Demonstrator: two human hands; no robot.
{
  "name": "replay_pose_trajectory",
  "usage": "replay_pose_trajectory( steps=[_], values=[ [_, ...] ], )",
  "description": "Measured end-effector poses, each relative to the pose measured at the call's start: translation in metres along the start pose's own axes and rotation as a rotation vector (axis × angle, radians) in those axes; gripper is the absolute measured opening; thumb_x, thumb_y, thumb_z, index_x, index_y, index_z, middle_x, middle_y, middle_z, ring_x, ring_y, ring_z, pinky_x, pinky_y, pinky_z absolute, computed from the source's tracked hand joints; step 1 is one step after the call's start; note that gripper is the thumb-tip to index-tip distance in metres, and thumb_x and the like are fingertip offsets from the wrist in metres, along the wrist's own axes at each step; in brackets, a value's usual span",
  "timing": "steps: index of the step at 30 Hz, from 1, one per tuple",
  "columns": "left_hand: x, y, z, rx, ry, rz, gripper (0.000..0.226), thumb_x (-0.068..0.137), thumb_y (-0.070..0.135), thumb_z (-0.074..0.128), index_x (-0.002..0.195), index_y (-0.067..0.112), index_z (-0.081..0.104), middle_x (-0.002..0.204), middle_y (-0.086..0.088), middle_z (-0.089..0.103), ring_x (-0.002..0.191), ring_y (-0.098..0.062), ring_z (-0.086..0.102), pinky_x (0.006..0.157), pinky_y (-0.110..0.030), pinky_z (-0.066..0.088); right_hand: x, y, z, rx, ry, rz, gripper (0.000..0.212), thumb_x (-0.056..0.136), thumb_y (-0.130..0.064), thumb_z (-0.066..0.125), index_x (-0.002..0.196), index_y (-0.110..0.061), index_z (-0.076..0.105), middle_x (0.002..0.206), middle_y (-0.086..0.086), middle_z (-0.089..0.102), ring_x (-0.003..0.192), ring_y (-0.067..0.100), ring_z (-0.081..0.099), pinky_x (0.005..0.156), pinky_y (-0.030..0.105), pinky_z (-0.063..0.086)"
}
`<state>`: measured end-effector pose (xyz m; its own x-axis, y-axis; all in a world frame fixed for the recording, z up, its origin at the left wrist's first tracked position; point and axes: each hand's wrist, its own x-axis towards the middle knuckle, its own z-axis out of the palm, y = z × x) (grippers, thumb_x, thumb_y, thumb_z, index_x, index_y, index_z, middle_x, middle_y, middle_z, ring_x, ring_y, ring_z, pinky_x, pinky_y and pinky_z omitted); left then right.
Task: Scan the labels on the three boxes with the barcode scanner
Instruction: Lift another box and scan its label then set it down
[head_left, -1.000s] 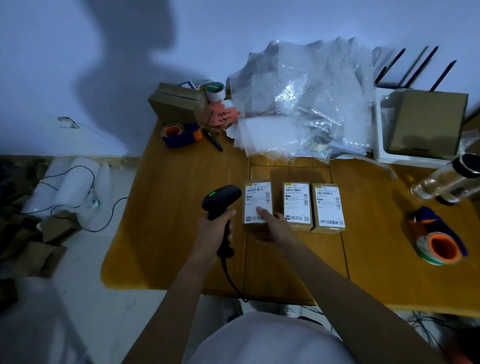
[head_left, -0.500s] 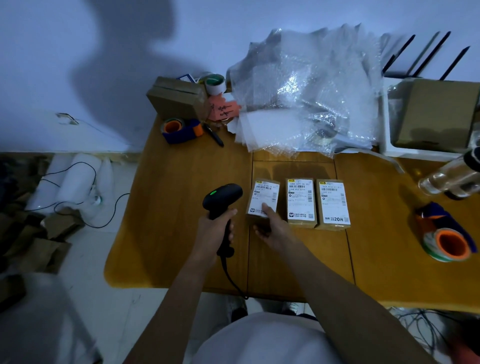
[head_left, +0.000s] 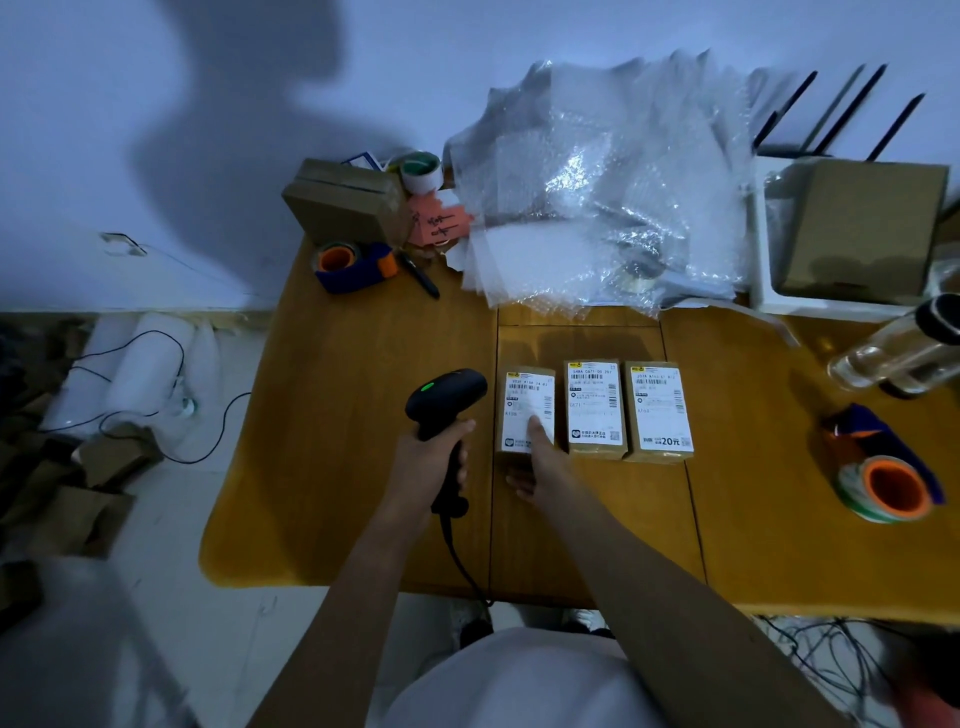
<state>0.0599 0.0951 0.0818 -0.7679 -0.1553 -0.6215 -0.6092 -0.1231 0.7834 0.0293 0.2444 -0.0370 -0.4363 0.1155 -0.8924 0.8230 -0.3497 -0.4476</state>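
Left hand (head_left: 431, 457) clamped around scanner (head_left: 447, 400) handle; right hand (head_left: 537, 457) open, thumb flat on leftmost box (head_left: 525, 410).

Left of the left grip (head_left: 434, 457) and the scanner (head_left: 447, 400) it holds, the worktop (head_left: 337, 467) lies bare out to its edge. Just right of that grip, the right grip (head_left: 535, 462) rests on the nearest box (head_left: 524, 400), with two more boxes (head_left: 595, 408) packed alongside. Beyond the grips, bubble wrap (head_left: 597, 197) and a tape dispenser (head_left: 353, 265) block the far side.
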Motion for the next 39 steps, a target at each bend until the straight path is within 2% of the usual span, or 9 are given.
replay_pose_trajectory(
  steps=[6, 13, 20, 22, 24, 26, 29, 33, 39],
  values=[
    [0.002, -0.002, 0.002, 0.016, 0.007, -0.001, 0.022, 0.087, 0.026, 0.077, 0.078, 0.012, 0.063, 0.06, -0.003, 0.058, 0.046, -0.015, 0.052, 0.052, -0.03, 0.047, 0.009, -0.003, 0.001, -0.024, 0.081, -0.012, 0.093, 0.08, -0.08, 0.057, 0.14, -0.009, 0.052, 0.128, 0.015, 0.062, 0.1, 0.032, 0.071, 0.048, 0.033, 0.046],
    [0.003, 0.001, 0.005, 0.012, 0.011, 0.0, 0.021, 0.087, 0.025, 0.077, 0.086, 0.01, 0.063, 0.059, -0.003, 0.058, 0.045, -0.015, 0.052, 0.05, -0.029, 0.048, 0.007, -0.007, 0.0, -0.052, 0.01, -0.054, 0.064, 0.093, -0.061, 0.058, 0.132, -0.011, 0.062, 0.128, 0.013, 0.066, 0.106, 0.034, 0.07, 0.052, 0.034, 0.046],
    [0.002, 0.002, 0.013, 0.032, -0.018, -0.006, 0.023, 0.088, 0.026, 0.076, 0.081, 0.01, 0.062, 0.061, -0.003, 0.057, 0.046, -0.015, 0.051, 0.051, -0.029, 0.047, -0.008, -0.007, -0.013, -0.099, -0.034, -0.045, 0.051, 0.105, -0.052, 0.042, 0.134, -0.01, 0.054, 0.131, 0.018, 0.064, 0.114, 0.038, 0.066, 0.055, 0.035, 0.048],
    [0.003, 0.003, 0.016, 0.048, -0.018, 0.005, 0.023, 0.088, 0.026, 0.076, 0.079, 0.01, 0.062, 0.06, -0.002, 0.056, 0.046, -0.015, 0.051, 0.052, -0.029, 0.047, -0.006, 0.002, -0.019, -0.159, 0.018, -0.115, 0.058, 0.1, -0.059, 0.042, 0.135, -0.014, 0.052, 0.129, 0.016, 0.063, 0.111, 0.035, 0.066, 0.06, 0.036, 0.052],
    [0.003, 0.004, 0.021, 0.046, -0.021, 0.012, 0.022, 0.088, 0.025, 0.076, 0.079, 0.01, 0.062, 0.059, -0.002, 0.056, 0.046, -0.015, 0.051, 0.052, -0.029, 0.047, -0.003, 0.01, -0.026, -0.313, 0.121, -0.26, 0.068, 0.089, -0.07, 0.043, 0.122, -0.013, 0.055, 0.112, 0.009, 0.065, 0.095, 0.025, 0.064, 0.071, 0.037, 0.053],
    [0.003, 0.004, 0.025, 0.044, -0.031, 0.016, 0.019, 0.089, 0.024, 0.075, 0.083, 0.011, 0.063, 0.059, -0.002, 0.056, 0.046, -0.015, 0.051, 0.051, -0.029, 0.047, -0.008, 0.01, -0.035, -0.473, 0.19, -0.428, 0.054, 0.095, -0.061, 0.048, 0.114, -0.011, 0.052, 0.093, 0.001, 0.06, 0.083, 0.019, 0.06, 0.068, 0.033, 0.048],
    [0.001, 0.004, 0.033, 0.069, -0.072, 0.022, 0.016, 0.091, 0.022, 0.073, 0.083, 0.011, 0.063, 0.059, -0.002, 0.056, 0.047, -0.015, 0.05, 0.05, -0.027, 0.046, -0.017, -0.003, -0.049, -0.665, 0.332, -0.65, 0.028, 0.099, -0.04, 0.057, 0.109, -0.016, 0.047, 0.098, 0.003, 0.064, 0.09, 0.023, 0.068, 0.067, 0.039, 0.059],
    [-0.001, 0.006, 0.039, 0.107, -0.103, 0.034, 0.018, 0.092, 0.021, 0.072, 0.082, 0.01, 0.062, 0.06, -0.003, 0.055, 0.048, -0.016, 0.05, 0.05, -0.028, 0.046, -0.019, -0.027, -0.063, -0.901, 0.487, -0.788, 0.052, 0.093, -0.036, 0.069, 0.131, -0.009, 0.044, 0.124, 0.011, 0.06, 0.105, 0.03, 0.067, 0.079, 0.043, 0.06],
    [-0.005, 0.005, 0.04, 0.1, -0.111, 0.05, 0.019, 0.092, 0.018, 0.071, 0.078, 0.01, 0.061, 0.059, -0.004, 0.055, 0.047, -0.016, 0.049, 0.05, -0.029, 0.045, -0.007, -0.051, -0.078, -1.15, 0.542, -0.718, 0.089, 0.085, -0.05, 0.076, 0.147, -0.002, 0.035, 0.145, 0.02, 0.045, 0.128, 0.035, 0.055, 0.103, 0.048, 0.052]
  ],
)
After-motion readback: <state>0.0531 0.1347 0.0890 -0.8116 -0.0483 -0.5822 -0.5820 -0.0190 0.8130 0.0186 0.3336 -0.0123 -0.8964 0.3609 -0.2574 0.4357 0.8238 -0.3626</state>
